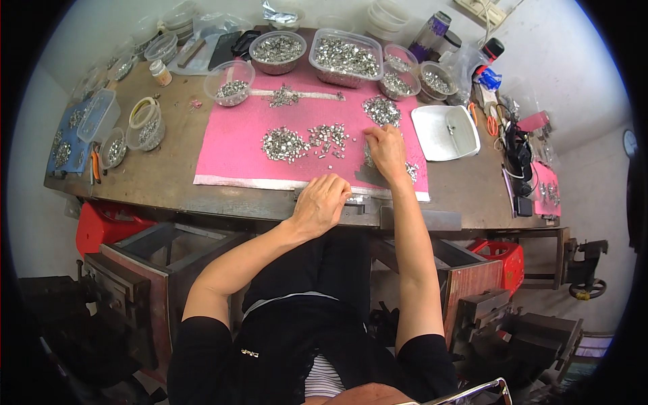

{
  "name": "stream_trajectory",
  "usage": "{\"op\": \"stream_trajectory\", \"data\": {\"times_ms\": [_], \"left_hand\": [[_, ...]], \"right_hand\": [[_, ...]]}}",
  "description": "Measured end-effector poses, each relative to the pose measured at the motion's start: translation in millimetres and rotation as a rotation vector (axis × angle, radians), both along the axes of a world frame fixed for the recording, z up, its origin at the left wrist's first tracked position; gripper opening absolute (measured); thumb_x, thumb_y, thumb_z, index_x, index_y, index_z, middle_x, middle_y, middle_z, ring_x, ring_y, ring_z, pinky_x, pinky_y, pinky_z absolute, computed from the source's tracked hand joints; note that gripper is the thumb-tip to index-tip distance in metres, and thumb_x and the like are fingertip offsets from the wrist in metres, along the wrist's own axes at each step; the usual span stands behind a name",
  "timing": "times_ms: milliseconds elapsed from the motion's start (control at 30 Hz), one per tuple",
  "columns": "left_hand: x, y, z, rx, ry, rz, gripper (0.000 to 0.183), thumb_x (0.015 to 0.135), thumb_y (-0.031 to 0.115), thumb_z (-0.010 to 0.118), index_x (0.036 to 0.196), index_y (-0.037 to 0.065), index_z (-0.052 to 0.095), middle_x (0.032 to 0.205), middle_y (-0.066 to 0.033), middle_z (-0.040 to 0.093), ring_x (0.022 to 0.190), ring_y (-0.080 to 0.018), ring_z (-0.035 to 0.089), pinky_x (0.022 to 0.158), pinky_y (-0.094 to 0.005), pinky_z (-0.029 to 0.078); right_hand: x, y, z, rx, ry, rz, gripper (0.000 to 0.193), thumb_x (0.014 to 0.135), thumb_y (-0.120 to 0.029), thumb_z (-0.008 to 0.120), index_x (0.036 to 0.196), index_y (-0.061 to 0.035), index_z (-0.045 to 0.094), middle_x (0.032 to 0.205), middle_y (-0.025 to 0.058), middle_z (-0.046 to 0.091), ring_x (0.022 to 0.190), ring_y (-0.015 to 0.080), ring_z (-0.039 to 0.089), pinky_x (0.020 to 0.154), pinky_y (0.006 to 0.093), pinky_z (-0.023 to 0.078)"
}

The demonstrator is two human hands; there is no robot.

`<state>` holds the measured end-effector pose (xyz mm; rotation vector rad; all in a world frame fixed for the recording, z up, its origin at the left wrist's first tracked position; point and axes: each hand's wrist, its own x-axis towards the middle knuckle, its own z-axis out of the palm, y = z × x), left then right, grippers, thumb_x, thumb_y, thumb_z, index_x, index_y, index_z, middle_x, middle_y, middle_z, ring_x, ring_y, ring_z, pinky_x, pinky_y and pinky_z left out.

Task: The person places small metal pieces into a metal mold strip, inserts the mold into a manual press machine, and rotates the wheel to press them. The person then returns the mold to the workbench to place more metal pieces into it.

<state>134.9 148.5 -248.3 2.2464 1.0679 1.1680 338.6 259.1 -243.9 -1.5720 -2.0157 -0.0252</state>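
My left hand (321,204) is at the front edge of a pink mat (233,158), its fingers curled together over a small metal fixture (361,202) on the bench edge. Whatever it holds is hidden. Over the mat's right side, my right hand (386,154) points its fingers down in a pinch, and what they hold is too small to name. Small silvery metal pieces lie in a dense pile (283,144) and a looser pile (329,140) left of it. Beyond it is another pile (382,110), and a few pieces (412,171) lie beside its wrist.
Clear tubs of metal pieces (345,57) line the mat's far side. A white tray (426,131) sits to the right, near orange-handled tools (492,125) and black cables (518,152). On the left are more tubs (146,128) and a blue mat (75,152). Red stools (101,226) stand below.
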Motion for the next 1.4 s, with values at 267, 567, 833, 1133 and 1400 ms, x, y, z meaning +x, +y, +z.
{"op": "stream_trajectory", "data": {"times_ms": [267,567,833,1133,1400], "left_hand": [[2,-1,-1,0.025,0.028,0.011,0.008,0.094,0.009,0.063,0.094,0.004,0.056,0.088,-0.0099,0.058,0.082,-0.0299,0.058,0.074,-0.0411,0.044],[2,-1,0,0.032,0.017,0.02,0.007,0.09,0.006,0.065,0.093,0.004,0.059,0.088,-0.0111,0.06,0.081,-0.0323,0.06,0.074,-0.042,0.046],[1,-1,-1,0.114,0.048,0.01,0.008,0.09,0.005,0.065,0.094,0.003,0.058,0.088,-0.0114,0.06,0.081,-0.0329,0.06,0.073,-0.0424,0.047],[0,-2,-5,0.237,0.126,-0.007,0.008,0.089,0.005,0.063,0.094,0.004,0.057,0.088,-0.0099,0.057,0.08,-0.0291,0.058,0.075,-0.0404,0.048],[2,-8,1,0.177,0.079,0.007,0.012,0.086,0.002,0.068,0.095,0.002,0.059,0.091,-0.0127,0.06,0.083,-0.0326,0.058,0.076,-0.0423,0.048]], "right_hand": [[6,8,1,-0.091,0.027,0.026,0.012,0.084,-0.014,0.074,0.095,-0.0099,0.079,0.088,0.015,0.067,0.091,0.0344,0.065,0.082,0.0456,0.052],[8,14,-6,-0.012,0.002,0.062,0.01,0.084,-0.012,0.071,0.089,-0.0032,0.072,0.083,0.015,0.067,0.086,0.0341,0.065,0.078,0.0452,0.051],[16,13,8,-0.147,-0.024,0.126,0.011,0.084,-0.011,0.067,0.086,-0.0001,0.069,0.088,0.0176,0.067,0.088,0.0366,0.064,0.081,0.0483,0.05],[12,-40,15,-0.146,0.217,0.211,0.006,0.087,-0.004,0.067,0.091,0.0011,0.068,0.088,0.016,0.066,0.087,0.0348,0.063,0.079,0.0446,0.05],[8,-34,12,-0.097,0.149,0.174,0.009,0.088,-0.004,0.067,0.095,-0.0019,0.072,0.087,0.0153,0.063,0.088,0.0336,0.061,0.081,0.0433,0.05]]}}
